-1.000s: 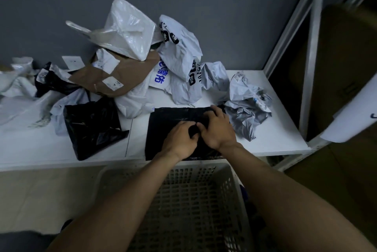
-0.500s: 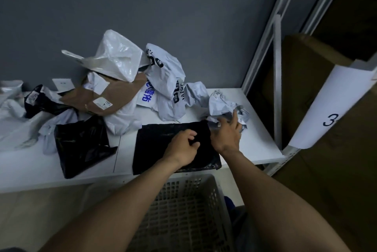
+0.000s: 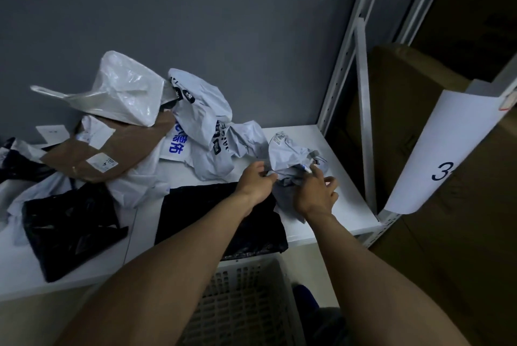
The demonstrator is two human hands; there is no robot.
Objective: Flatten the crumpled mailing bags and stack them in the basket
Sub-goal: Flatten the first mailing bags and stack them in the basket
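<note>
on the right end of the white shelf (image 3: 347, 205), just past the flattened black bag (image 3: 190, 203): crumpled grey mailing bag (image 3: 291, 154), pinched at its near edge by left hand (image 3: 256, 182) and right hand (image 3: 316, 193), fingers of both closed on the plastic. best drawn apart sideways, laid down, then pressed flat from the middle outwards to push the air out before going into the basket (image 3: 246, 292) below. readable: blue chinese characters on a white bag (image 3: 174, 142), a handwritten 3 on the hanging paper sheet (image 3: 436, 135); print on the brown mailer's label (image 3: 102, 162) too small to make out.
</note>
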